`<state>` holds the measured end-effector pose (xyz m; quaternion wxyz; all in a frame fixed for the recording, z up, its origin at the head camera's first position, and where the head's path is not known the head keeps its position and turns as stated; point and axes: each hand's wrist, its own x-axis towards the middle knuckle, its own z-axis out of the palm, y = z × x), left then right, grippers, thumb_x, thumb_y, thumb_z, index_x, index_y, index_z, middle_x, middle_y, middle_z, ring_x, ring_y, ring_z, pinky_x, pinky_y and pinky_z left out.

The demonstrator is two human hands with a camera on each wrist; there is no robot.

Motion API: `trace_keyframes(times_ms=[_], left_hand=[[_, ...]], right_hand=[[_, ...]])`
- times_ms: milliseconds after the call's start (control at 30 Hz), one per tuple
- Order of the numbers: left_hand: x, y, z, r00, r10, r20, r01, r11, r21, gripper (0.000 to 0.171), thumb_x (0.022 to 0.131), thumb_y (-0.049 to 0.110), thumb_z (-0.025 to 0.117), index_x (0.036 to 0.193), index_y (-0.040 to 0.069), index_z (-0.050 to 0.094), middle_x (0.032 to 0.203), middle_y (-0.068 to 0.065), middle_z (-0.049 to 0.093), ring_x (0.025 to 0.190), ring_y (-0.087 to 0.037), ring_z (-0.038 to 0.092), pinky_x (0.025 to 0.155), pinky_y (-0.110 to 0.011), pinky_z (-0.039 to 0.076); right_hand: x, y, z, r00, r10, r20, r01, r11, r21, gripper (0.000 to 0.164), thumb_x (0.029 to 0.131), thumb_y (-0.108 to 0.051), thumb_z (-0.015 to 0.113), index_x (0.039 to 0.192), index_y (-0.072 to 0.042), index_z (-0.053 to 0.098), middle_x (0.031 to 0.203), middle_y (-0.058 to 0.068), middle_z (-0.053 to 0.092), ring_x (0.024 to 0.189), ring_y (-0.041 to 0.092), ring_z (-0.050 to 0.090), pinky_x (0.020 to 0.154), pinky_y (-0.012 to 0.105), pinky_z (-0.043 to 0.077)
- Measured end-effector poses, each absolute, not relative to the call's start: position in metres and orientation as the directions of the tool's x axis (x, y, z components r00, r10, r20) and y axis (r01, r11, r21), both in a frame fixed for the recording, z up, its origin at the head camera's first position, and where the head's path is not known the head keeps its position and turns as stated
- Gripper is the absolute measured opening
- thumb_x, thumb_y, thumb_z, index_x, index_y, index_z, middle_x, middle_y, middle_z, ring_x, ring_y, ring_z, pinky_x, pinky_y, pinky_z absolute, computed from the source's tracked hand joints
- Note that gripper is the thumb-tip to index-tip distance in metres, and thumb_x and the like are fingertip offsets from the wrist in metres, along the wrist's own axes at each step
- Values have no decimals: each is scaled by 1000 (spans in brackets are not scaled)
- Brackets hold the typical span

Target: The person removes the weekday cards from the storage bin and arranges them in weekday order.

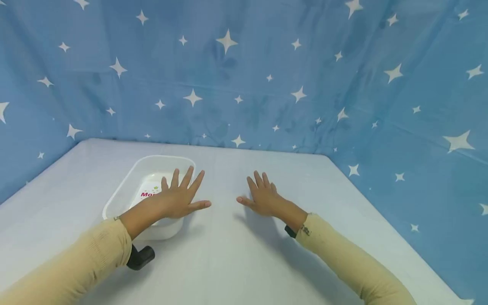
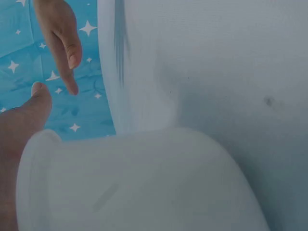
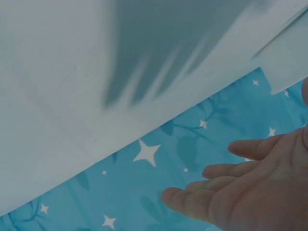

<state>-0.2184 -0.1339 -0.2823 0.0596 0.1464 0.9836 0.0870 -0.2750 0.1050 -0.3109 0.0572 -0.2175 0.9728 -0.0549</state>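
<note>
My left hand point(image 1: 177, 198) hovers over the right side of a white plastic basin point(image 1: 122, 195), its fingers spread and straight, holding nothing. The basin has a rounded rim and a label point(image 1: 148, 191) with red lettering on its floor, partly hidden by that hand. In the left wrist view the basin's outer wall point(image 2: 144, 183) fills the lower part, and the thumb point(image 2: 41, 103) shows beside its rim. My right hand point(image 1: 264, 199) is held above the table to the right of the basin, fingers extended, with nothing in it. Its palm and fingers point(image 3: 192, 202) show in the right wrist view.
A white-covered table point(image 1: 228, 262) lies beneath both hands, with their shadows on it. Blue curtains point(image 1: 251, 76) with white stars stand behind the table and along its sides. A black wrist mount point(image 1: 141, 257) hangs under the left forearm.
</note>
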Motion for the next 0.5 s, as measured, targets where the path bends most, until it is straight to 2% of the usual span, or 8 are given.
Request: trace_keyframes(times_ms=[200,333,500], left_hand=[[-224,-146,-274,-954,287,-87,267,944,193,89,86,65,35,148,15,-6,152,-20,-11,134,-51,-11,99,-75,-2],[-222,-172,-268,-963,259,-74,233,939,252,91,85,68,32,147,16,-10,151,-20,-15,133,-51,-15,98,-75,-4],[-218,-217,-261,-982,181,-53,150,920,361,92,88,62,34,144,12,-18,149,-24,-19,131,-53,-17,96,-76,-6]], right_hand=[[-279,92,-301,-887,-456,-75,-445,886,-128,81,89,-58,38,147,-8,11,154,16,-1,140,37,-5,111,60,13],[-281,85,-297,-871,-488,-57,-470,861,-195,81,89,-56,41,147,-8,10,154,16,-1,141,35,-5,112,59,12],[-285,76,-294,-849,-526,-58,-495,828,-264,81,91,-54,40,147,-6,7,154,17,-3,141,35,-6,112,58,11]])
